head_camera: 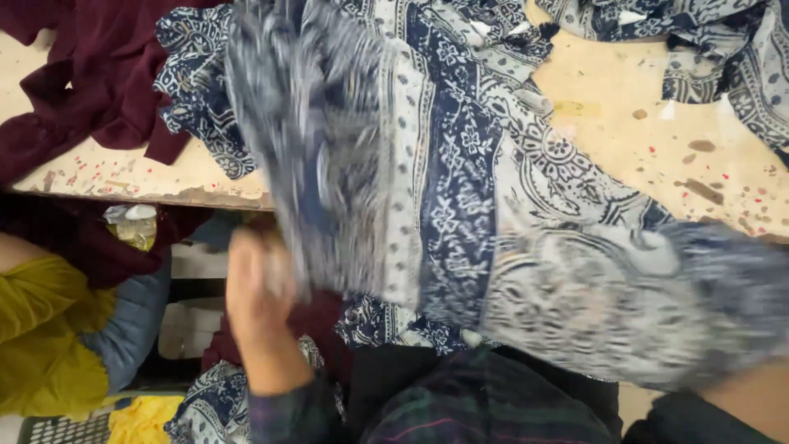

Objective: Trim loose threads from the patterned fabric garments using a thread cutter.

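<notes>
My left hand (pixel 259 292) is gripping the blurred navy-and-white patterned cotton cloth (pixel 460 189); my right hand is hidden beneath it, so I cannot tell its grip.

A worn, paint-speckled beige table (pixel 625 123) — maroon cloth (pixel 82 74) heaped at upper left, blue-and-white patterned fabric (pixel 460 148) spread across the centre and upper right — its chipped edge showing at left.

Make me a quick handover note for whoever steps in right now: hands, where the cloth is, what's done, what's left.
Left hand: gripping the near edge of the blue-and-white patterned cloth, below the table edge.
Right hand: hidden under the cloth; only the forearm shows at lower right.
Cloth: lifted, blurred, draped from the worktable toward the body.
More patterned pieces lie at the far right; maroon fabric at the far left.
Done: cloth picked up.
Left: not laid flat or folded.
</notes>
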